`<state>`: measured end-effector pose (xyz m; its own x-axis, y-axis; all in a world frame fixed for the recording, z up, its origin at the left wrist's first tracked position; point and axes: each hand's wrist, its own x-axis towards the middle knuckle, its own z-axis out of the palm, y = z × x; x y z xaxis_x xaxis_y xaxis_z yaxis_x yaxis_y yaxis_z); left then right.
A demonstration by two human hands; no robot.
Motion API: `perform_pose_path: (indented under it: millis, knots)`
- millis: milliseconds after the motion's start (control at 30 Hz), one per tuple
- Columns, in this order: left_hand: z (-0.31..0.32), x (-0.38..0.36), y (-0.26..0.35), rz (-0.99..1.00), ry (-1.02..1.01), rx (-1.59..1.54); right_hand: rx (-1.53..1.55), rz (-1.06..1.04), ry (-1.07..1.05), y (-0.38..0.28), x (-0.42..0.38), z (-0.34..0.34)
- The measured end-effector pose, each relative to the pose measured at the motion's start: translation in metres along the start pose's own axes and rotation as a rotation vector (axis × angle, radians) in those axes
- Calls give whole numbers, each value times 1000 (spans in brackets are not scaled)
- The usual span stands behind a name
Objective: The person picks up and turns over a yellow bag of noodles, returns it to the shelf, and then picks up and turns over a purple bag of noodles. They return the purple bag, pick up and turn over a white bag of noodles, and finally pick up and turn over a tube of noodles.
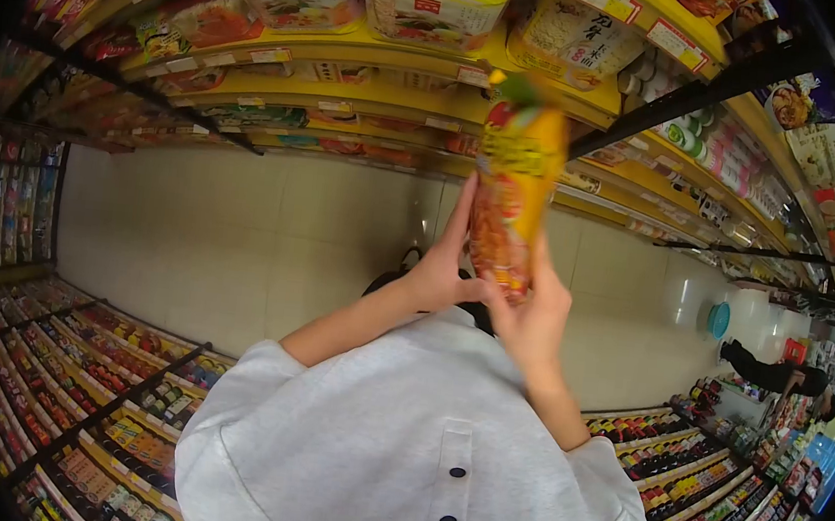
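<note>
A yellow food packet [515, 185] with red and green printing is held up in front of my chest, its upper end smeared by motion. On its left side, my left hand [445, 261] presses with the fingers along the edge and the thumb near the bottom. My right hand [536, 310] grips the lower right corner; some of its fingers are hidden behind the packet. Just beyond the packet is a yellow shelf [456, 68] carrying large clear-and-yellow noodle packs [429, 5].
Shelves of packaged goods line both sides of the aisle, with bottles and jars [134, 439] behind me at the left. Black shelf posts [642, 116] stand out from the front shelving. Pale floor tiles [229, 232] run between. Far right, a person in dark clothes [764, 369] is near a teal basin [719, 319].
</note>
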<state>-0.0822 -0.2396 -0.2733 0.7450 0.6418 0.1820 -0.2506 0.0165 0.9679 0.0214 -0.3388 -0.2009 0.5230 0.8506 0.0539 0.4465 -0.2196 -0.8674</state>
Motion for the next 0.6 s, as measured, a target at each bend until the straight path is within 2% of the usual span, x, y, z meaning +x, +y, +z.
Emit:
perform_pose_path:
  millis: [33,67,133,167,233,267,333,367,433,467,533,567,600]
  knots:
    - [1,2,-2,-18,-1,-425,-272,-131,-23,-14,-2,1]
    - [-4,0,-3,-106,-69,-573,-275,-143,-26,-23,-5,4]
    - [-17,-5,-3,-256,-115,-817,-476,-414,-94,-34,-7,7]
    - [-25,-9,-1,-343,-115,-920,-473,-425,-101,-35,-8,6]
    - [-31,-12,-1,-320,-76,-944,-443,-487,-270,-36,-7,4]
    - [-33,-12,-1,-308,-47,-972,-437,-492,-277,-28,-3,0]
    - [-41,-15,2,-302,-20,-973,-364,-583,-20,-4,8,-6]
    - [-43,-16,2,-294,-1,-977,-360,-585,-29,1,13,-7]
    - [-43,-18,-4,-294,69,-1036,-215,-351,175,8,21,-12]
    - [-42,-19,-6,-298,126,-1095,-215,-355,165,19,22,-17]
    - [-42,-20,-10,-278,80,-1126,789,300,-302,50,21,-25]
    - [-42,-21,-11,-265,24,-1151,788,300,-307,65,18,-27]
    - [-42,-21,-12,-261,26,-1153,909,344,-401,80,13,-29]
